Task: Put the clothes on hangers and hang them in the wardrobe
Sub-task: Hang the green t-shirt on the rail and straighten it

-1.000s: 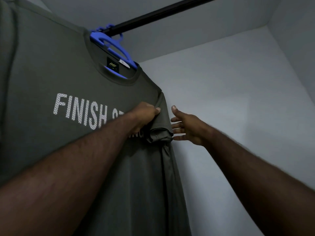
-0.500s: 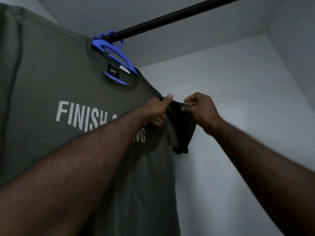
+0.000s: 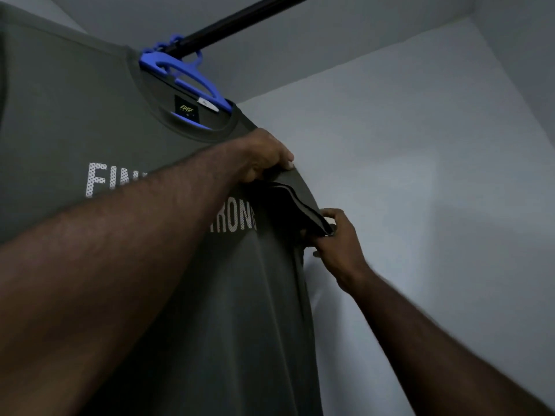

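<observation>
Both hands, left hand [image 3: 264, 159] and right hand [image 3: 338, 244], pinched the sleeve [image 3: 295, 205] of the soft olive T-shirt [image 3: 90, 115], which hung lengthwise from a blue plastic hanger [image 3: 186, 75].

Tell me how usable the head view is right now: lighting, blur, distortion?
Head view: dim and flat, no glare; the grey T-shirt reads dark, though its white lettering and the blue hanger stay legible. The right hand and forearm are slightly motion-blurred; the left hand is sharper. Wide-angle distortion enlarges the near forearms and slants the rail.
</observation>
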{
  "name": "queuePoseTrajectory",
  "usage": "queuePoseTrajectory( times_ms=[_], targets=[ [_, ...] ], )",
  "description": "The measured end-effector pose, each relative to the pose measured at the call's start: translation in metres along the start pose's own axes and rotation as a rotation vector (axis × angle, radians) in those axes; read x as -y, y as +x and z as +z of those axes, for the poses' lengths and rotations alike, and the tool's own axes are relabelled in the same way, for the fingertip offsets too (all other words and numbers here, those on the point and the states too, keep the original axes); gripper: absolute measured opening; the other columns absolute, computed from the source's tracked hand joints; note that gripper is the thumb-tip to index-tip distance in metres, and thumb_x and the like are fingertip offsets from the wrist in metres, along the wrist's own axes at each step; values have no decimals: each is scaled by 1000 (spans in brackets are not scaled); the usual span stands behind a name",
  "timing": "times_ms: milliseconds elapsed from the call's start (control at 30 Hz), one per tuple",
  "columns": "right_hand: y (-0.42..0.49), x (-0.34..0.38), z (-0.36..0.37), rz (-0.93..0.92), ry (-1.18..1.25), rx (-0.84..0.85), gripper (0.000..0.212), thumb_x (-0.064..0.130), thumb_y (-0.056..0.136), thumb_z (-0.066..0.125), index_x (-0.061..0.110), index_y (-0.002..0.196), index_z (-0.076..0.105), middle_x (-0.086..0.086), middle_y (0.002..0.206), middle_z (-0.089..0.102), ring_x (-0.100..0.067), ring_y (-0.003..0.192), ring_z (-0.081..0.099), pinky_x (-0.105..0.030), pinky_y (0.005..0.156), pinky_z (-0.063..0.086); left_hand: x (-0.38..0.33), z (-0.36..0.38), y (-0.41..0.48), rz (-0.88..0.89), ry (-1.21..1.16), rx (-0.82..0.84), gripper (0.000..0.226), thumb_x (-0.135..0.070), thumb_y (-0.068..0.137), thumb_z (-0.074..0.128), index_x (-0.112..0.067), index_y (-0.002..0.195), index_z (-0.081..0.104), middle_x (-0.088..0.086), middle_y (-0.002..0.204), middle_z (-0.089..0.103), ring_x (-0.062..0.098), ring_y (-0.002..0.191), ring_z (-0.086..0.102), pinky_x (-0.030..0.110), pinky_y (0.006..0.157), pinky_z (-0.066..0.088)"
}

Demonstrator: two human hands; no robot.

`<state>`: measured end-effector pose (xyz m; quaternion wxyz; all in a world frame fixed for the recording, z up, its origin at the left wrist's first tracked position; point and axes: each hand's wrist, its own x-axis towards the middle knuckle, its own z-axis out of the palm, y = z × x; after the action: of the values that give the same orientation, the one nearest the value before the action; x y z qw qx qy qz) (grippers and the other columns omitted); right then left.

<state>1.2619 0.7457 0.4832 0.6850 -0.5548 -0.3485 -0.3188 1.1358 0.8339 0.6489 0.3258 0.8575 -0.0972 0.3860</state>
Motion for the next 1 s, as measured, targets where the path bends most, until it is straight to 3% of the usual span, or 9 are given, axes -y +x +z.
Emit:
queuePoseTrajectory(
  times_ms=[133,200,300,433,533,633,800,900,1000],
  targets=[
    [3,-4,12,-226,-309,-147,28,-11,72,54,15,81,57,-2,84,57,-18,73,52,-32,63,40,16,-19,-7,-41,323,-85,20,-2,84,68,-4,104,68,12,102,67,22,94,62,35,83,54],
    [-2,-12,11,-249,-328,-217,29,-11,74,49,14,83,60,-1,90,51,-16,76,49,-26,65,36,29,-28,-11,18,673,-183,30,-8,80,76,-2,108,67,15,109,67,27,103,63,40,92,52],
    [-12,-15,16,-332,-302,-212,35,-11,75,48,12,89,70,3,100,52,-6,84,51,-10,72,39,44,-29,-25,69,926,-152,41,-14,74,82,-2,110,66,16,115,66,30,108,61,40,95,50],
    [-24,-15,28,-354,-309,-113,46,-18,71,46,5,92,78,-7,126,55,-16,101,58,-20,87,44,52,-32,-58,74,1118,-103,44,-19,79,77,-4,116,59,19,124,59,35,114,57,39,93,47],
    [-32,-12,37,-291,-355,-13,39,-13,72,46,-1,94,77,-16,135,53,-27,115,57,-17,95,36,50,-36,-91,74,1154,-134,36,-20,88,63,-5,120,55,19,128,56,36,118,55,40,91,46],
    [-50,-4,45,-189,-275,4,35,2,73,47,6,88,79,-13,121,63,-25,111,59,-11,92,34,43,-38,-132,101,1146,-156,30,-22,89,59,-6,114,57,19,124,58,36,114,57,39,88,46],
    [-68,-24,41,26,9,15,28,24,72,53,35,89,71,-4,95,73,-25,91,69,-48,90,55,36,-40,-200,128,908,-181,18,-29,84,69,-16,96,73,6,95,70,24,91,65,36,81,53],
    [-85,-30,41,213,169,48,26,10,86,60,20,110,64,-14,95,68,-27,84,67,-46,80,58,42,-44,-262,118,738,-246,13,-28,86,69,-18,91,76,1,87,72,12,78,63,27,74,49],
    [-106,-31,37,325,163,133,22,4,90,58,10,111,63,-14,95,68,-28,86,66,-38,74,53,53,-49,-334,136,644,-341,12,-25,84,71,-17,89,78,-2,80,71,2,67,56,15,64,39]
  ],
)
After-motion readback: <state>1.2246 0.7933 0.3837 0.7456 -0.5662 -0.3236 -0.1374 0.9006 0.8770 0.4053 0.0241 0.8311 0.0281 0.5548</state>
